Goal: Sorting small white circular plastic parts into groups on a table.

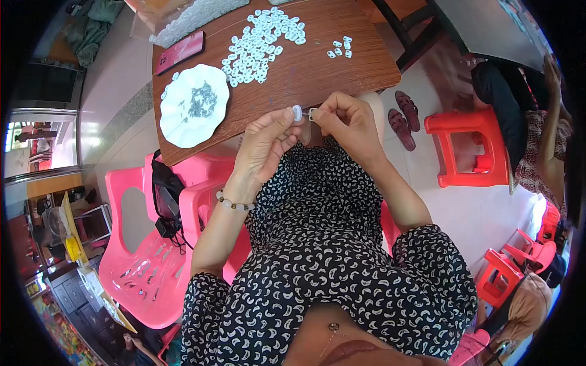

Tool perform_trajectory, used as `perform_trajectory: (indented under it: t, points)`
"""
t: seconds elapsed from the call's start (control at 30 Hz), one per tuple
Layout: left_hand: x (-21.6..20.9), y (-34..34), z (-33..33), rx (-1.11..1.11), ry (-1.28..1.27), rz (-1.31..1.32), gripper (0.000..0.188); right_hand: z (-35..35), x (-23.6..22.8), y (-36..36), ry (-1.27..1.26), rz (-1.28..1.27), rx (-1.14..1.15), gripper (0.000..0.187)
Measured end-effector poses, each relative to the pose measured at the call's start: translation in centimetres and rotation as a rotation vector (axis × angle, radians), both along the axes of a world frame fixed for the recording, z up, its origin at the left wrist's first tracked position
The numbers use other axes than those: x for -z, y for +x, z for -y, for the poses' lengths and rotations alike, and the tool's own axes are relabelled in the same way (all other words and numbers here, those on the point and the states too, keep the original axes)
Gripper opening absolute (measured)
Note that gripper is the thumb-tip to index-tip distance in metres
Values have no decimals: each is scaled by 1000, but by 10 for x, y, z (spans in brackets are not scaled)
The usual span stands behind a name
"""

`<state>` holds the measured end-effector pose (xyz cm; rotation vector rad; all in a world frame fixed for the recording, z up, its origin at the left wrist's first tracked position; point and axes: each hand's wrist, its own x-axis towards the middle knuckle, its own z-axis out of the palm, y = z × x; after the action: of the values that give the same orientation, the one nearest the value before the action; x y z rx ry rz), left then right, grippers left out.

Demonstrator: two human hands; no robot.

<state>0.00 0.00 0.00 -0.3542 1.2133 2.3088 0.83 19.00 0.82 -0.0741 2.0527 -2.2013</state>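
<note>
Between the thumb and fingers of my left hand (268,137) is a small white oval plastic piece (297,113). Close beside it, my right hand (351,125) pinches a small white loop-shaped piece (313,114). A thin link seems to lie between the two pieces, too small to make out. Both hands are closed, just off the near edge of the brown wooden table (317,67). Ahead of them spreads a pile of similar white oval pieces (256,46). A white scalloped plate (177,125) to the left bears many tiny grey slivers (203,99).
Several white pieces (339,50) lie apart at the table's right. A pink phone (180,53) rests near a clear bag of white pieces (198,18). Pink chairs (143,293) stand left, one with a black bag (166,198). Sandals (403,125), a red stool (467,146) and another person are right.
</note>
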Motion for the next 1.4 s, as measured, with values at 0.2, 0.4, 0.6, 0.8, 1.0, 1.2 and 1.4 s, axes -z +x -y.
perform_trajectory:
  t: [0.2,0.4,0.6,0.8,1.0,1.2,1.4]
  points:
    - [0,1,0,6,-25,-38,21,0,1,1,0,4,-4,16]
    - [2,2,1,-6,-86,-149,19,4,6,0,45,-53,13,16]
    - [-4,3,2,-1,-203,-241,18,4,7,1,73,-56,-18,16]
    - [-5,6,-2,15,-238,-297,19,11,6,4,3,-40,26,17]
    - [-5,5,3,27,-26,-213,20,5,-1,1,-97,19,-115,13]
    - [-10,6,5,40,52,-135,23,-4,-7,-2,-196,52,-212,18]
    - [-10,9,6,59,49,-64,23,-5,-4,-4,-319,68,-256,36]
